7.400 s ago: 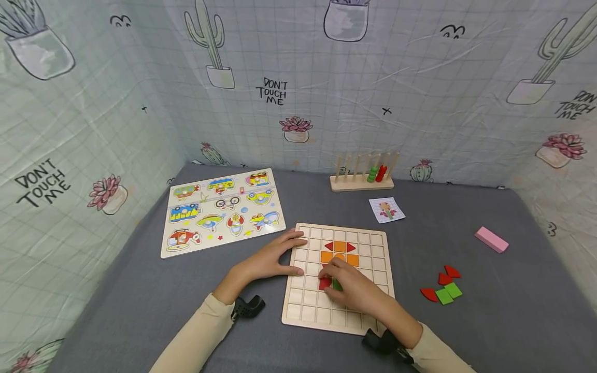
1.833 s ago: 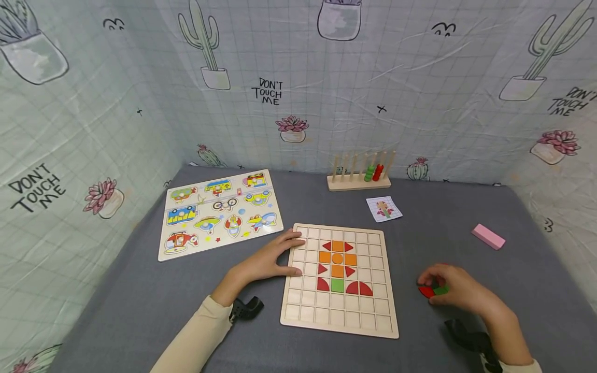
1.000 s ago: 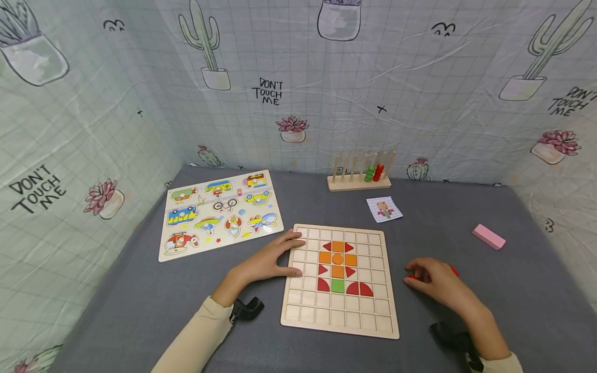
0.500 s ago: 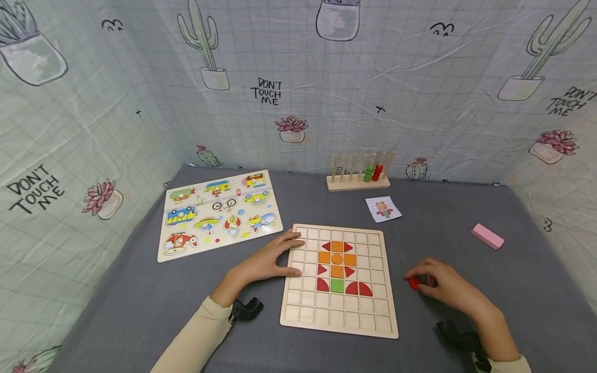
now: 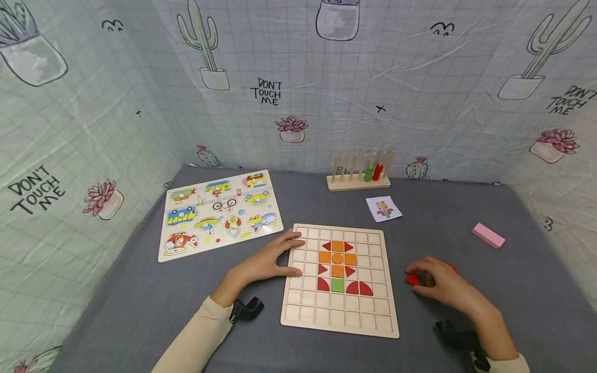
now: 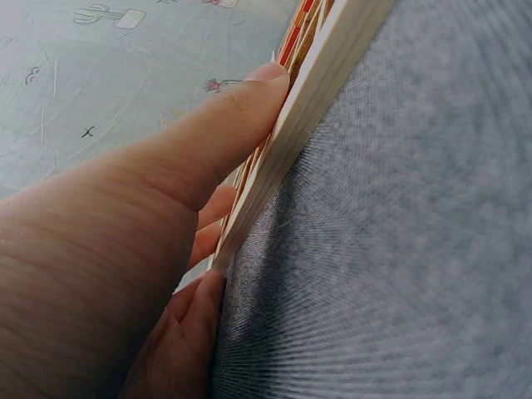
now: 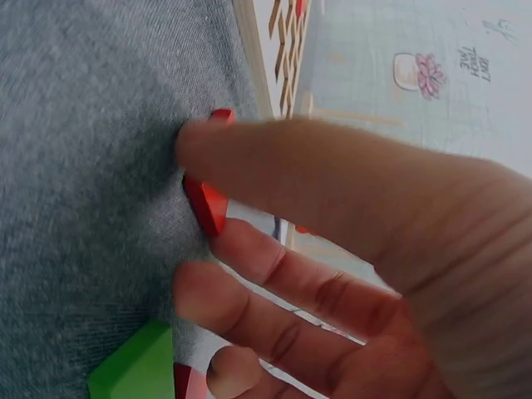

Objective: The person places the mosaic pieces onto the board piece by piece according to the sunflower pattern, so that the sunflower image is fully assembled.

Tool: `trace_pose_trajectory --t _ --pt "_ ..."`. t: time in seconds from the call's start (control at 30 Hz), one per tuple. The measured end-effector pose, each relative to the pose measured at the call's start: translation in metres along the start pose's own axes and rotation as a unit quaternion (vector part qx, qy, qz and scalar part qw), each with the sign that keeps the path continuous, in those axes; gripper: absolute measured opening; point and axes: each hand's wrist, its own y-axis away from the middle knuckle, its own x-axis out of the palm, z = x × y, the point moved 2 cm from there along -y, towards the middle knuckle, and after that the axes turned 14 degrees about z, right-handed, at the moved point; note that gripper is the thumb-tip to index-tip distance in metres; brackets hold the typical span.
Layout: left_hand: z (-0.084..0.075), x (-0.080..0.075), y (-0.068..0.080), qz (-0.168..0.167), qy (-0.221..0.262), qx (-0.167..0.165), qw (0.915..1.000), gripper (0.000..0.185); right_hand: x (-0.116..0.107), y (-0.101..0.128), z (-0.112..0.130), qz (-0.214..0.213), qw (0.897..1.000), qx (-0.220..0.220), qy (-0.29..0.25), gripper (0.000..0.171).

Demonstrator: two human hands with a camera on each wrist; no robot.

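Observation:
A square wooden grid board (image 5: 373, 316) lies in the middle of the table, with red, orange and green tiles set in its cells. My left hand (image 5: 263, 259) rests on its left edge, thumb and fingers spread; in the left wrist view the thumb lies over the rim. Right of the board, my right hand (image 5: 443, 282) has thumb and forefinger round a red quarter-circle tile (image 5: 412, 280), close over the table. In the right wrist view the thumb partly covers this red tile (image 7: 206, 204). A green tile (image 7: 137, 366) and another red tile (image 7: 193, 384) lie below those fingers.
A vehicle puzzle board (image 5: 221, 215) lies at the left. Behind the grid board are a small pattern card (image 5: 384, 209) and a peg stand (image 5: 358, 181) with green and red beads. A pink block (image 5: 488, 235) lies at the right. A patterned cloth encloses the table.
My right hand went from the grid board to the loose tiles, drew a red tile leftward and has just shifted it slightly. More red tiles sit on the board. The left hand stays put.

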Motion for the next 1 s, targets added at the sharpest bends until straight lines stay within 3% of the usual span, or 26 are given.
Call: trace_pose_trajectory --t 0.2,0.5,1.0 --pt "0.0 0.0 0.001 0.001 0.001 -0.003 1.0 0.073 -0.001 -0.001 0.002 0.006 1.0 0.026 0.0 0.026" --pt "0.001 -0.003 0.0 0.001 0.002 0.004 1.0 0.072 -0.005 -0.011 0.014 -0.003 1.0 -0.003 0.018 0.022" --pt "0.001 -0.001 0.0 0.001 0.002 0.0 1.0 0.072 0.004 -0.047 0.057 0.097 0.995 -0.025 -0.012 0.022"
